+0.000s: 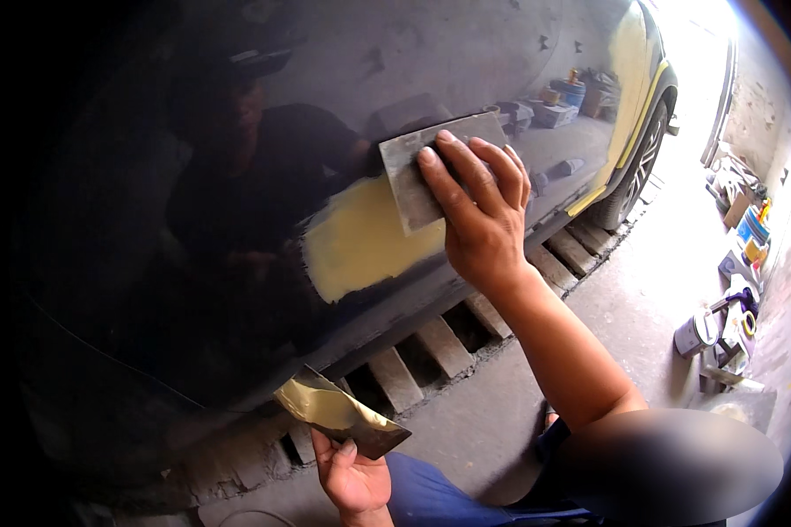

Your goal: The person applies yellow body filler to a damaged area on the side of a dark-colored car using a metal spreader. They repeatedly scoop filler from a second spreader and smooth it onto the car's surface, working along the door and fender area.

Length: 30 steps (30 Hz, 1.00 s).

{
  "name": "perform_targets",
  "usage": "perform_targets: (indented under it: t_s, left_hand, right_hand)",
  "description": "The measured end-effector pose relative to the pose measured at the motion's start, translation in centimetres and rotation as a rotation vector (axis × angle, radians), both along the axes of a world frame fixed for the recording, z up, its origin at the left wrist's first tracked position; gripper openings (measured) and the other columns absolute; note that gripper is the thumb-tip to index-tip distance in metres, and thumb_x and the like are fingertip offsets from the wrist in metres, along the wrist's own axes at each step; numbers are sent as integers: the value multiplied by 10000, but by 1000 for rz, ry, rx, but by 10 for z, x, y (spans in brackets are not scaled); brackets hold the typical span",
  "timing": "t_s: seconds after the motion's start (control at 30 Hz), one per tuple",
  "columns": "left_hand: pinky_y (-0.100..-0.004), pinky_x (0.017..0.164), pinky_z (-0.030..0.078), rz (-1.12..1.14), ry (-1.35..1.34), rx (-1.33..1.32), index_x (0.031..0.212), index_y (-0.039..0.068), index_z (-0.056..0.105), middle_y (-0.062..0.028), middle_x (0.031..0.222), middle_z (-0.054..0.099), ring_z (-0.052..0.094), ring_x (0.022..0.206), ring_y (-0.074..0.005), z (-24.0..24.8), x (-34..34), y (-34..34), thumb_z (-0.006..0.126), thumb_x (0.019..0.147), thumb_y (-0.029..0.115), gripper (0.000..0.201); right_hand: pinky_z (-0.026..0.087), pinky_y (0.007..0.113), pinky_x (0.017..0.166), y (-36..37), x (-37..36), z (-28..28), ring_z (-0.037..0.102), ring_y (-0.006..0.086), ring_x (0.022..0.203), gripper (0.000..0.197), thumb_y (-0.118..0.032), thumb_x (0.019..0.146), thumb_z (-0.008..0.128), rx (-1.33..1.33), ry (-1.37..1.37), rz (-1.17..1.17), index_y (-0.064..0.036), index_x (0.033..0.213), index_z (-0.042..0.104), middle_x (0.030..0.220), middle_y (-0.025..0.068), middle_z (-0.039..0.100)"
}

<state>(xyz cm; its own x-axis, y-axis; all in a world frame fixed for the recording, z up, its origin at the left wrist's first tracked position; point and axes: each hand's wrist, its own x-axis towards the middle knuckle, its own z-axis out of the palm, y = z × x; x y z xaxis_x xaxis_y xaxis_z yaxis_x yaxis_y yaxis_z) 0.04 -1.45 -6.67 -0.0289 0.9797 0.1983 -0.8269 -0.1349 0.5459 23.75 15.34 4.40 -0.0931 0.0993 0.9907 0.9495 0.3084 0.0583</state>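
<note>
My right hand (490,206) holds a flat grey putty spreader (402,176), its fingers spread along the face and pressing it to a dark, glossy car body panel (264,70). The blade overlaps the upper right of a yellow filler patch (360,241) on the panel's lower part. Lower left, my left hand (353,474) grips a second metal putty spreader (369,436) by its near edge. A lump of yellow filler (321,400) lies along that blade. The right thumb is hidden.
Ahead on the right is the car's wheel (637,167), with more yellow filler (628,79) around its arch. A slatted floor grate (444,347) runs beneath the car's side. By the right wall stand a paint can (696,334) and a clutter of containers (751,228).
</note>
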Motion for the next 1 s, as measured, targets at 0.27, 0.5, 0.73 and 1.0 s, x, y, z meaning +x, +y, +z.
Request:
perform_targets:
  t_s: [0.27,0.5,0.73,1.0]
  left_hand:
    - [-435,1074,412,3,15,-107,1427,72,385,-94,1378,513,508,1260,-245,-18,-7,-2,457,799,-21,638]
    - [-438,1075,410,-11,7,-131,1434,77,378,-94,1386,507,502,1265,-248,-24,-6,-1,452,796,-24,651]
    - [-440,1087,396,-27,56,-136,1436,87,377,-90,1391,501,492,1275,-248,-28,-9,-6,448,784,-1,662]
    - [-435,1062,417,0,95,-229,1434,85,376,-89,1382,505,504,1258,-260,-26,-2,-16,460,774,14,670]
  right_hand:
    - [242,455,1100,-19,-39,-45,467,228,1206,524,-98,735,592,-192,-47,84,-221,1242,633,1354,-8,532]
    - [244,497,1108,-43,-41,-96,445,237,1239,536,-127,757,595,-401,-122,97,-207,1287,595,1403,4,487]
    - [258,481,1082,-69,-24,-87,480,225,1182,542,-155,745,599,-439,-148,35,-195,1286,587,1345,11,537]
    - [231,448,1100,-18,0,-19,461,219,1206,501,-103,760,611,-94,-73,-11,-223,1246,624,1331,-16,550]
